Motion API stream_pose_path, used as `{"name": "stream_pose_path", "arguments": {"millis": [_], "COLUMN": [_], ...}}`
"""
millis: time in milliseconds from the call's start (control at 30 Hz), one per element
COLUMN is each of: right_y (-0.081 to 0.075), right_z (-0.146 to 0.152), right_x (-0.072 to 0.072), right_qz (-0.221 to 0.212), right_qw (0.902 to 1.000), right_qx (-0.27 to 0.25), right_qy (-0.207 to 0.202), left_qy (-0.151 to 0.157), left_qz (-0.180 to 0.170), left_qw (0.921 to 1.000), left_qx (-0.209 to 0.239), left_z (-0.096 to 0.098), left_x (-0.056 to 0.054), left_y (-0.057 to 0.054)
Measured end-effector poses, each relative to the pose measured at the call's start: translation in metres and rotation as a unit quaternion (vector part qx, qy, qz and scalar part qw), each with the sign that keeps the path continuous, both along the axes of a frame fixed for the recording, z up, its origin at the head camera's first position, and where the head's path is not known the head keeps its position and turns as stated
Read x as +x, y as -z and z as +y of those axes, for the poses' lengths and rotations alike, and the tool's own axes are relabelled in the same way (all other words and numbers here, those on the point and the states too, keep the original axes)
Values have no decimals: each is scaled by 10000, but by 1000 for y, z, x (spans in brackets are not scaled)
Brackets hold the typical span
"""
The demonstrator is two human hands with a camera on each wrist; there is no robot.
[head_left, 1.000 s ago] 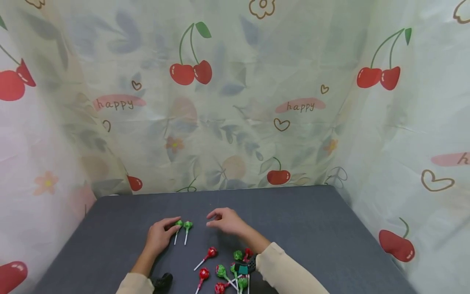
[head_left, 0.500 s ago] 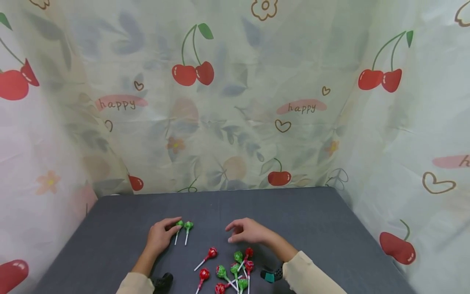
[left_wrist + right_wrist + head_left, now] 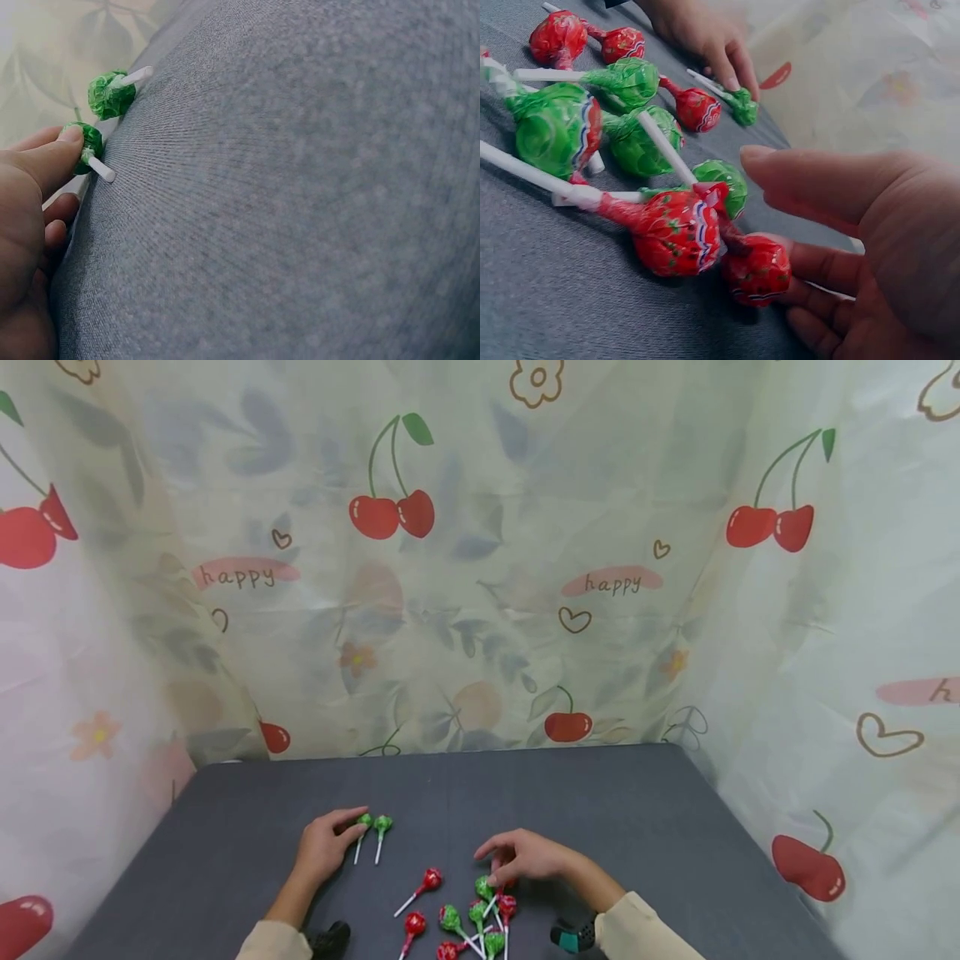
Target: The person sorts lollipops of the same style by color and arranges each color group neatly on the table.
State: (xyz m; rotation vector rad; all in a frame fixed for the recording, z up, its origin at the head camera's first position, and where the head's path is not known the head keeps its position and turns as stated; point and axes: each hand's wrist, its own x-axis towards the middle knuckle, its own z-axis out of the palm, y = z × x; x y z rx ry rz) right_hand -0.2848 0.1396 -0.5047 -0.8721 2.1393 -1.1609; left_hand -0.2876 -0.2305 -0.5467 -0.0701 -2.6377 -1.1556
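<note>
Thumb and forefinger of my left hand pinch the green head of a lollipop, its white stick pointing toward me on the dark table. Just right of it lies a second green lollipop. My right hand is over the far end of a pile of red and green lollipops. In the right wrist view, its fingers lie behind a red lollipop, touching or nearly touching the head, while the thumb stands apart. A green lollipop and another red lollipop sit right beside that one.
Left of the pile, two red lollipops lie singly, one farther back and one nearer. The dark grey cloth-covered table ends at a cherry-patterned curtain behind and on both sides.
My right hand has moved right from beside the two green lollipops, then down toward me to the far end of the pile. My left hand stays on its lollipop.
</note>
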Motion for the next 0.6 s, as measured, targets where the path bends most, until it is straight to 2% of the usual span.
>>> {"name": "stream_pose_path", "arguments": {"millis": [200,600], "right_y": [4,7], "right_z": [1,2], "right_x": [1,3], "right_qz": [-99,-77], "right_qw": [9998,9997], "right_qx": [-177,-219], "right_qy": [66,-117], "left_qy": [-6,18], "left_qz": [-34,-53], "left_qw": [10000,10000], "left_qx": [40,-27], "left_z": [-1,-1], "left_x": [-1,1], "left_y": [-1,0]}}
